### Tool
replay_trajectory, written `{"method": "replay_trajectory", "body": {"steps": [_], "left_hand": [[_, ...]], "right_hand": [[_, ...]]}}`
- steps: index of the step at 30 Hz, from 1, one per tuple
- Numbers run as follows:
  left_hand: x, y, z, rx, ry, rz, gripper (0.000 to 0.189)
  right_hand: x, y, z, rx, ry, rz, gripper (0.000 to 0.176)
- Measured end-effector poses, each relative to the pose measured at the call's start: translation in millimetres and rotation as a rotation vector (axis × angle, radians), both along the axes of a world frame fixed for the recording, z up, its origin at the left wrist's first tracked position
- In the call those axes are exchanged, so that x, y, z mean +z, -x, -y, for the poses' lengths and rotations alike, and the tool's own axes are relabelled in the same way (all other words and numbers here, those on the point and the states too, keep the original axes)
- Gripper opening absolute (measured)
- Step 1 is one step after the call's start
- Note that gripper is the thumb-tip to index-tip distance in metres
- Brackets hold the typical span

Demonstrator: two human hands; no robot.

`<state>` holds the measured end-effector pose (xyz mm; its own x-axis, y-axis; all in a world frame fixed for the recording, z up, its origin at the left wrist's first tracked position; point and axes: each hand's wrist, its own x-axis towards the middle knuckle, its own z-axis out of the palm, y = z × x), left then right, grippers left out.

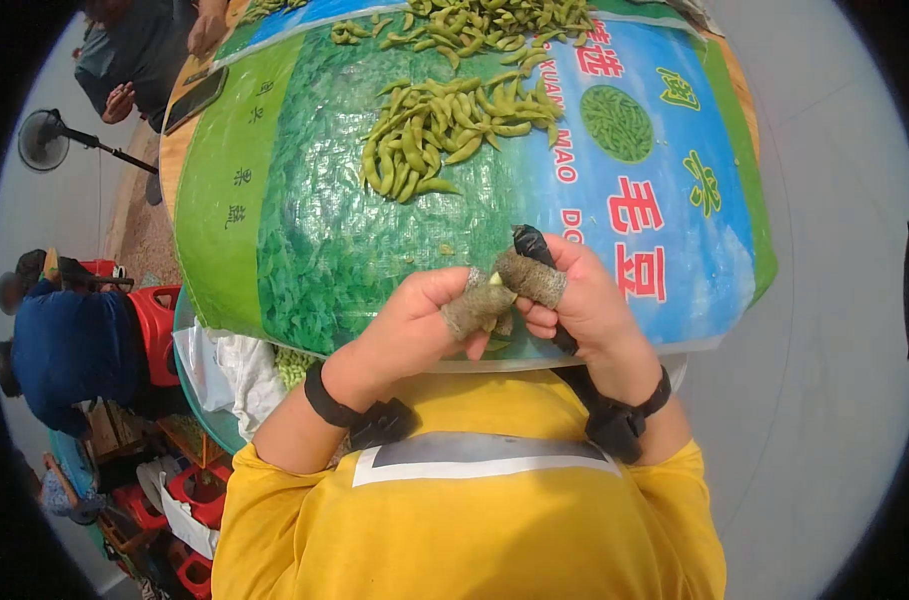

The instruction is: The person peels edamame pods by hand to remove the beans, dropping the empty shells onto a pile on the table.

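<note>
My left hand (426,318) and my right hand (581,292) meet over the near edge of a printed plastic sheet (324,170). Grey-brown wrapping covers both thumbs, and a black band runs along my right hand. Between the thumb tips shows a small green bit of an edamame pod (495,280), pinched by both hands; the rest of it is hidden by the fingers. Beyond my hands lies a pile of green edamame pods (414,150) on the sheet.
More edamame pods (504,25) lie at the sheet's far side. A phone (196,100) rests on the table's left edge, near another person's hand (119,103). Below left stands a teal basin (187,375) with green beans (294,365) and white bags. Red stools (157,325) and a seated person are further left.
</note>
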<state>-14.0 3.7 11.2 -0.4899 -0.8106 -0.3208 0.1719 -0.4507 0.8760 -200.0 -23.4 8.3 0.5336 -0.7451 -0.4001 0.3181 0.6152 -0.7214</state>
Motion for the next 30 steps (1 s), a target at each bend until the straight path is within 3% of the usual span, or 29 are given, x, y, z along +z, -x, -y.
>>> {"method": "replay_trajectory", "body": {"steps": [6, 10, 14, 16, 17, 18, 19, 20, 22, 24, 30], "left_hand": [[-3, 2, -2, 0.028, -0.263, -0.226, 0.021], [-16, 6, 5, 0.062, -0.388, -0.488, 0.02], [-12, 7, 8, 0.226, -0.377, -0.309, 0.019], [-8, 7, 9, 0.254, -0.363, -0.253, 0.02], [-2, 10, 6, 0.254, -0.192, -0.082, 0.019], [2, 12, 3, 0.254, -0.023, 0.091, 0.019], [-8, 15, 0, 0.284, 0.158, 0.091, 0.021], [-11, 16, -1, 0.294, 0.162, 0.09, 0.021], [-15, 16, -3, 0.303, 0.339, 0.149, 0.02], [-16, 14, -4, 0.289, 0.343, 0.156, 0.02], [-6, 16, -3, 0.293, 0.355, -0.222, 0.018]], "right_hand": [[-17, 4, 3, -0.043, -0.221, 0.256, 0.018], [-2, -2, 6, -0.11, -0.092, 0.029, 0.015], [7, 0, 7, -0.209, 0.215, -0.265, 0.015], [12, -4, 2, -0.423, 0.757, -0.753, 0.015], [6, -3, 0, -0.458, 0.986, -0.855, 0.015], [5, -6, -3, -0.45, 0.995, -0.85, 0.015], [4, -10, -8, -0.414, 1.166, -0.906, 0.015], [3, -14, -13, -0.377, 1.338, -0.959, 0.017], [-1, -19, -19, -0.352, 1.305, -0.914, 0.016], [2, -25, -20, -0.347, 0.623, -0.41, 0.011], [12, -22, -12, -0.222, 0.281, -0.105, 0.011]]}}
